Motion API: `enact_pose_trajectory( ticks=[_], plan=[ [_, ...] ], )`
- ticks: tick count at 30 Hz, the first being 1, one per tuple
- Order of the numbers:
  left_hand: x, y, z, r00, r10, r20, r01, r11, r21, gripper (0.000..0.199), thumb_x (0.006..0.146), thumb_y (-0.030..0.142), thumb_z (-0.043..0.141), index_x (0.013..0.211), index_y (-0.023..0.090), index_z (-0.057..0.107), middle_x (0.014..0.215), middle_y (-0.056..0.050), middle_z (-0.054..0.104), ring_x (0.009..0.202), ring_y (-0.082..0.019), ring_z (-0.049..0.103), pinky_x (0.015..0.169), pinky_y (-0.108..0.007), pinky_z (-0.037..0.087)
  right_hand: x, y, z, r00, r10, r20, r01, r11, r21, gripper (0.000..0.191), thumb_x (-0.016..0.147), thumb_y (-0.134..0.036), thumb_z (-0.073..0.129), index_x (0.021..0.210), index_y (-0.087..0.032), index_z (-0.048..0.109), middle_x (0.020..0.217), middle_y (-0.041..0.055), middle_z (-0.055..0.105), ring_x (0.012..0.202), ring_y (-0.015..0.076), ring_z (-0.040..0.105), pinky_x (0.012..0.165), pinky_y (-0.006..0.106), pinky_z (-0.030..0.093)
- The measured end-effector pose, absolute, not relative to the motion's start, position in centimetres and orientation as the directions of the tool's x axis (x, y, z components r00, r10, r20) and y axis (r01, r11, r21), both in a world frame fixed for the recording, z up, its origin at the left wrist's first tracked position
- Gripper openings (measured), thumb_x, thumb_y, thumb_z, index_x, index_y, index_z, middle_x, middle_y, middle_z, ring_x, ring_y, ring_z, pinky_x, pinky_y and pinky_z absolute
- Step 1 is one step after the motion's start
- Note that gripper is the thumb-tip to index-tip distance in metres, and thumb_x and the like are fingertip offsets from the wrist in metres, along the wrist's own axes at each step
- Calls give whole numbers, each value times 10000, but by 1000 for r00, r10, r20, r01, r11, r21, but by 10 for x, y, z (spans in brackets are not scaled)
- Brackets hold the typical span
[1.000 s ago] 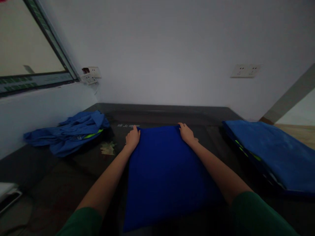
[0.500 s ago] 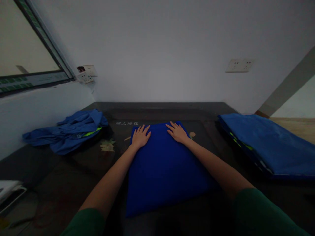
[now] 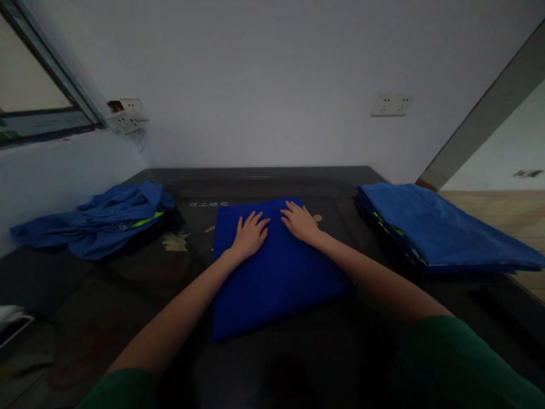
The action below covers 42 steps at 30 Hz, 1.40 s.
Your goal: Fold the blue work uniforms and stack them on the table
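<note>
A flat, folded bright blue cloth (image 3: 276,272) lies on the dark table (image 3: 238,380) in front of me. My left hand (image 3: 250,234) rests on its upper left part, palm down with the fingers spread. Near the far right corner of the same cloth, my right hand (image 3: 300,221) lies palm down, its fingers a little apart. Neither hand grips anything.
On the left lies a crumpled blue garment (image 3: 114,216) with a lime-green strip. A neat stack of folded blue garments (image 3: 443,227) sits at the right edge. A white device (image 3: 12,324) is at the lower left. Behind the table stands a wall (image 3: 255,85) with sockets.
My left hand has slid inward from the cloth's left edge, while my right hand is still near the far right corner. The whole view has shifted a little to the right.
</note>
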State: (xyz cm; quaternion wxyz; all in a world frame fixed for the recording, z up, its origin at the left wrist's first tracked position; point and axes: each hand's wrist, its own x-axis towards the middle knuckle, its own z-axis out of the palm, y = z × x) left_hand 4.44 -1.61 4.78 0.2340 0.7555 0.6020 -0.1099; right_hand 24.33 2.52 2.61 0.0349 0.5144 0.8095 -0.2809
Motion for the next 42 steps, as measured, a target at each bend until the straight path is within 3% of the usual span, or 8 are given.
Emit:
enact_pose_trajectory(
  ticks=[5, 11, 16, 19, 21, 28, 34, 42],
  plan=[
    [56, -60, 66, 396, 766, -506, 910, -255, 327, 480, 980, 407, 308, 1452, 333, 347, 1556, -1, 260, 1444, -234, 196, 1155, -519, 185, 261, -39, 64, -605, 647, -464, 785, 389, -481, 507, 958, -393, 413, 1402, -152, 460, 1475, 168, 386, 1366, 319, 354, 1084, 556, 306],
    [35, -61, 67, 348, 791, -504, 931, -226, 288, 522, 973, 489, 298, 1478, 359, 275, 1566, -10, 226, 1451, -254, 167, 1155, -533, 167, 312, -52, 41, -518, 757, -399, 835, 348, -426, 537, 981, -427, 319, 1469, -203, 341, 1526, 108, 303, 1413, 263, 270, 1134, 566, 190],
    [60, -69, 95, 314, 789, -529, 948, -236, 212, 493, 973, 345, 335, 1446, 215, 388, 1519, -103, 329, 1426, -286, 241, 1152, -553, 152, 315, -51, 61, -470, 788, -398, 865, 322, -384, 533, 958, -356, 377, 1429, -108, 410, 1503, 157, 333, 1417, 289, 248, 1146, 553, 178],
    [80, -96, 116, 418, 745, -520, 906, -300, 299, 489, 966, 314, 338, 1427, 170, 412, 1495, -104, 374, 1413, -256, 280, 1155, -512, 207, 292, -77, 86, -556, 751, -357, 799, 365, -478, 521, 959, -290, 347, 1435, -82, 395, 1505, 154, 329, 1412, 261, 269, 1138, 480, 271],
    [85, -116, 125, 469, 722, -508, 879, -323, 351, 526, 967, 372, 340, 1456, 179, 356, 1518, -88, 334, 1419, -242, 269, 1152, -492, 237, 277, -99, 97, -623, 698, -353, 746, 397, -535, 525, 960, -289, 346, 1440, -81, 383, 1497, 145, 343, 1399, 252, 303, 1125, 470, 308],
    [68, -140, 127, 516, 732, -445, 851, -378, 364, 648, 952, 525, 344, 1517, 265, 163, 1575, -53, 184, 1447, -232, 187, 1167, -478, 200, 285, -123, 94, -669, 673, -316, 701, 428, -571, 597, 958, -442, 388, 1479, -160, 313, 1535, 93, 265, 1425, 254, 233, 1144, 523, 244],
    [44, -147, 137, 464, 739, -488, 884, -350, 310, 570, 961, 533, 324, 1493, 392, 176, 1572, -5, 203, 1443, -243, 201, 1147, -507, 222, 321, -125, 89, -613, 701, -364, 755, 384, -531, 553, 975, -442, 345, 1490, -248, 280, 1541, 56, 263, 1432, 245, 208, 1136, 544, 229],
    [-2, -178, 156, 349, 793, -500, 936, -270, 225, 497, 990, 432, 299, 1480, 376, 239, 1559, -19, 239, 1436, -232, 228, 1156, -528, 178, 347, -131, 90, -545, 705, -453, 815, 318, -485, 529, 986, -401, 288, 1487, -233, 282, 1545, 53, 253, 1438, 216, 193, 1135, 561, 189]
  ],
)
